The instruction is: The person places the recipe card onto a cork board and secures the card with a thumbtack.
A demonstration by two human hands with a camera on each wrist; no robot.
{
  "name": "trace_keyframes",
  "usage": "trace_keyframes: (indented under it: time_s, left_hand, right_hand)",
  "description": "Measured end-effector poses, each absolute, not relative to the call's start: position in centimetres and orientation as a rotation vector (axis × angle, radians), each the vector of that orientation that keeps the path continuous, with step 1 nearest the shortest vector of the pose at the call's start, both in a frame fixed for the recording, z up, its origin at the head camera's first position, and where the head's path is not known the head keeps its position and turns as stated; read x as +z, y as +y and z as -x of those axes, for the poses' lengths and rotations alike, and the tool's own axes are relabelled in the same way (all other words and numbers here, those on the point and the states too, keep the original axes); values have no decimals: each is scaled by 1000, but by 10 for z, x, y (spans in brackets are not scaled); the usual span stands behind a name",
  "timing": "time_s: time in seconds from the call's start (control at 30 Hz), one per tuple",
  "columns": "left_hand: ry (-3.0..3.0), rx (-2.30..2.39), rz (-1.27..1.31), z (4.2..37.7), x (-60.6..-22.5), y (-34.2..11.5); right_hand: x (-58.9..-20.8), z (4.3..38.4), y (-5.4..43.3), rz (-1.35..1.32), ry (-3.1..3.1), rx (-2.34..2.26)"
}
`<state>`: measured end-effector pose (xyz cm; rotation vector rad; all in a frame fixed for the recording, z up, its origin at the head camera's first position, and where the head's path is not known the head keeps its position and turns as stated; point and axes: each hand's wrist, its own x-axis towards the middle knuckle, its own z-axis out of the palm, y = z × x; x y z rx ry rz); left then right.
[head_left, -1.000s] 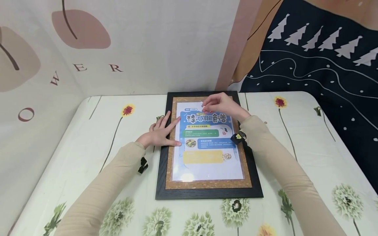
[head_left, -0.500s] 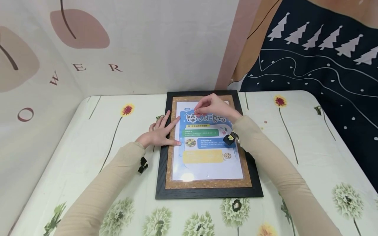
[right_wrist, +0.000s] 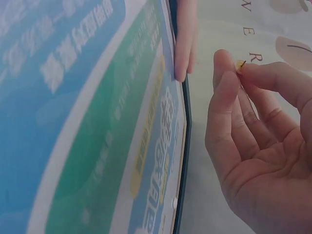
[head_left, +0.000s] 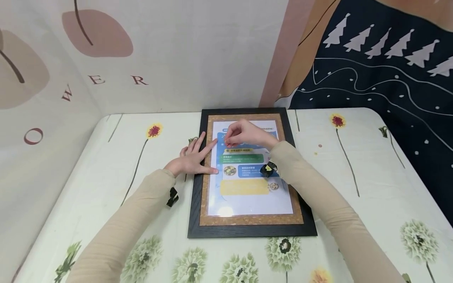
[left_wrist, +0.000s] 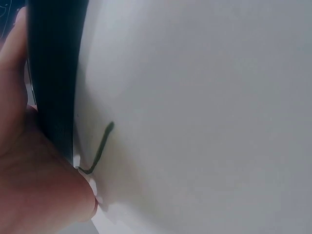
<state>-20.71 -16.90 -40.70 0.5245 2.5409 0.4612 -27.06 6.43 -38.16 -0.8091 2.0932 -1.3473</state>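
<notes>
A black-framed board (head_left: 252,231) with a cork surface (head_left: 255,220) lies flat on the table. On the cork is a glossy printed sheet (head_left: 247,205) with blue, green and yellow blocks. My left hand (head_left: 191,161) rests with spread fingers across the frame's left side, fingertips on the sheet's left edge. Above the upper left of the sheet is my right hand (head_left: 247,134), covering part of the large title. Between its thumb and index finger it pinches a tiny yellow push pin (right_wrist: 240,66), seen in the right wrist view, apart from the sheet.
A white floral cloth (head_left: 339,243) covers the table around the board. Behind stands a pale printed curtain (head_left: 184,55), with a dark section of white trees (head_left: 375,78) to the right. The board's far edge lies close to the curtain.
My right hand has moved left and slightly nearer across the top of the sheet, uncovering its upper right part. The left hand and the board stay in place.
</notes>
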Motion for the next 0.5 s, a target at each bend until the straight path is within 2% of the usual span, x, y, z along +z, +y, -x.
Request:
trace_keyframes:
  time_s: [0.5]
  left_hand:
    - [2542,460,-543,207,-407,-169]
  right_hand:
    - [-393,260,39,828,2065,-1264]
